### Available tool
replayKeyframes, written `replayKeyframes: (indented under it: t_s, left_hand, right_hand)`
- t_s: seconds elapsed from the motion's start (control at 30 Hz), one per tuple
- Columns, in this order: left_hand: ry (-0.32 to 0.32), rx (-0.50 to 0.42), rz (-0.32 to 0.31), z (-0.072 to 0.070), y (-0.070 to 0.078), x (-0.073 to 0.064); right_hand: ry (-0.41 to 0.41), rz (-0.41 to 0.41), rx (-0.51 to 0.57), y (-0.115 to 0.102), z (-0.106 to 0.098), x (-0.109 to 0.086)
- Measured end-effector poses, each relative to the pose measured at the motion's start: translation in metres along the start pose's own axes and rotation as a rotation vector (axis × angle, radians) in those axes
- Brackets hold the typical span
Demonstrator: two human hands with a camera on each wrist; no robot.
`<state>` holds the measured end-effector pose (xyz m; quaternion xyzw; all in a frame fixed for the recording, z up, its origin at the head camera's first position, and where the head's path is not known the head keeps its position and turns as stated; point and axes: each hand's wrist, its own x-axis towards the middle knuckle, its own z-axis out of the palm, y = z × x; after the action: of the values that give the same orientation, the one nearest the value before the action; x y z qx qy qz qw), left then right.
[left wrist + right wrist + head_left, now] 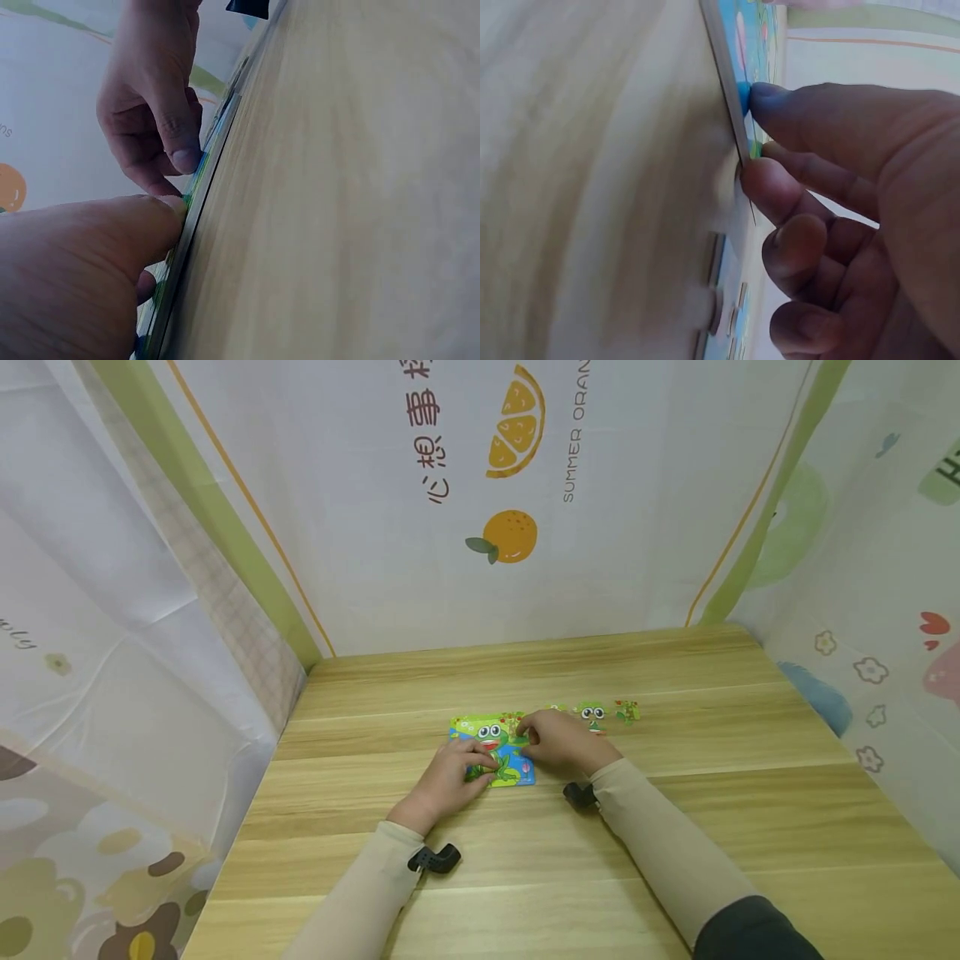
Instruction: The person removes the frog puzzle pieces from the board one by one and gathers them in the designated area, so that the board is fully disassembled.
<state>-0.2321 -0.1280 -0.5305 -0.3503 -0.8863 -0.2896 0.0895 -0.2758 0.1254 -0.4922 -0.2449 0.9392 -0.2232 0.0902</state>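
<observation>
Puzzle (517, 774) mid table (787, 793), loose pcs (592, 713) far right of it. L hand (447, 781) on near left side, fingers relaxed; R hand (561, 742) pinches right edge. Risk: R pushes too hard, puzzle slides.

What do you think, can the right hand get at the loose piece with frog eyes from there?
Probably yes: the loose piece with frog eyes lies close beside the right hand, and nothing visible lies on its eyes. The fingers would likely need to leave the puzzle's edge first.
</observation>
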Motion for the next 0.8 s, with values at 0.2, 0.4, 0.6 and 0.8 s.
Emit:
replayKeyframes:
  t_s: [0.2, 0.4, 0.6, 0.8]
  left_hand:
    - [-0.026, 0.053, -0.005, 0.0014, 0.0015, 0.0]
    - [-0.06, 0.082, -0.025, 0.0001, 0.0045, 0.0007]
    - [-0.1, 0.138, -0.038, -0.0006, 0.0068, 0.0015]
    - [-0.12, 0.174, -0.038, -0.0011, 0.0089, 0.0013]
  right_hand:
    - [-0.009, 0.004, 0.0, 0.0008, 0.002, 0.0025]
    - [-0.015, 0.008, 0.044, 0.0015, 0.0026, 0.0031]
    - [0.012, 0.017, 0.085, 0.0007, 0.0024, 0.0035]
    - [0.047, 0.025, 0.115, 0.0001, 0.003, 0.0044]
